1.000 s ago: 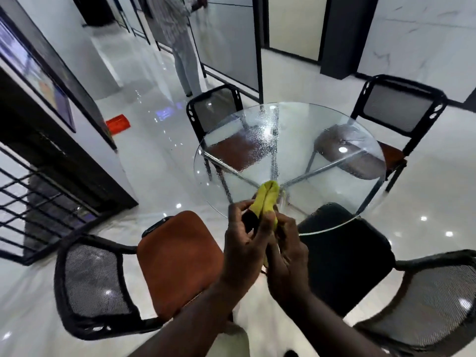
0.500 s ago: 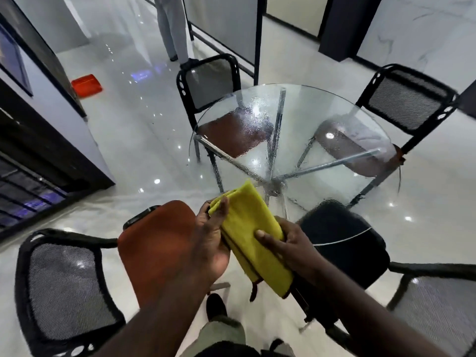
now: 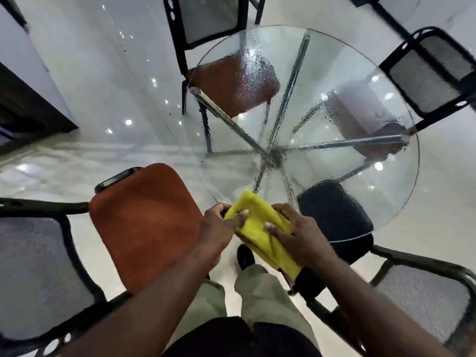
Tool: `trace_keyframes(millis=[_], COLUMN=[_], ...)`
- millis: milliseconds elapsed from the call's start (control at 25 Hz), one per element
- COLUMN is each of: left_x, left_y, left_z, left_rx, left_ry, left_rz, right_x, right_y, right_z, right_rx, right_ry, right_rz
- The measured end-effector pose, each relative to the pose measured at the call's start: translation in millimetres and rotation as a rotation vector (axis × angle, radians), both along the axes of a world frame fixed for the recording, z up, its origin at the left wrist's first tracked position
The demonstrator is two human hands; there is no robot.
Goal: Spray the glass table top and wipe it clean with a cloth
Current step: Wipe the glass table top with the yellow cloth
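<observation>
Your left hand (image 3: 221, 226) pinches the left edge of the yellow cloth (image 3: 257, 220), with the thumb curled over it. The cloth's long axis runs from its far tip, which shows against the table's near rim, back and rightward toward your right wrist. Your right hand (image 3: 296, 233) grips its middle with the fingers curled in. The glass table top (image 3: 342, 81), beaded with spray, lies ahead and to the right, so your right hand is nearer for wiping. No brand, label or writing is readable.
</observation>
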State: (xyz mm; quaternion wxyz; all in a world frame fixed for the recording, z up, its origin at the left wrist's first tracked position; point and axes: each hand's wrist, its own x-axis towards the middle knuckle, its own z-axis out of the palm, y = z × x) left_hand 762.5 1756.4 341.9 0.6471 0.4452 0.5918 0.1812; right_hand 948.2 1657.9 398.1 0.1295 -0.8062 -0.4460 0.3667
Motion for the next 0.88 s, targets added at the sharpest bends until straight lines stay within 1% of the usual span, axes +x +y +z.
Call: trace_keyframes(millis=[200, 320, 400, 440, 480, 520, 600, 640, 680, 800, 880], left_x=[41, 55, 60, 60, 57, 53, 46, 45, 45, 44, 40], left_y=[24, 31, 29, 29, 30, 31, 33, 34, 36, 43, 47], left_z=[-32, -48, -52, -55, -56, -58, -63, -66, -70, -76, -80], left_rx=[0.089, 0.168, 0.210, 0.216, 0.186, 0.120, -0.011, -0.054, -0.077, -0.111, -0.186], left_ry=[0.291, 0.408, 0.421, 0.418, 0.404, 0.342, 0.082, -0.031, -0.101, -0.192, -0.255], left_rz=[0.008, -0.003, 0.120, 0.218, 0.325, 0.436, 0.611, 0.663, 0.695, 0.763, 0.815], right_x=[28, 39, 44, 45, 44, 40, 30, 26, 26, 37, 50], right_y=[40, 53, 54, 55, 56, 56, 59, 64, 71, 77, 64], right_z=[-36, -59, -74, -82, -89, -97, -112, -121, -129, -141, -143], right_rx=[-0.011, -0.027, 0.107, 0.188, 0.251, 0.294, 0.341, 0.354, 0.358, 0.346, 0.328], right_ry=[-0.284, -0.512, -0.592, -0.584, -0.553, -0.508, -0.438, -0.416, -0.402, -0.394, -0.404], right_rz=[0.208, 0.319, 0.399, 0.457, 0.540, 0.632, 0.770, 0.809, 0.834, 0.882, 0.883])
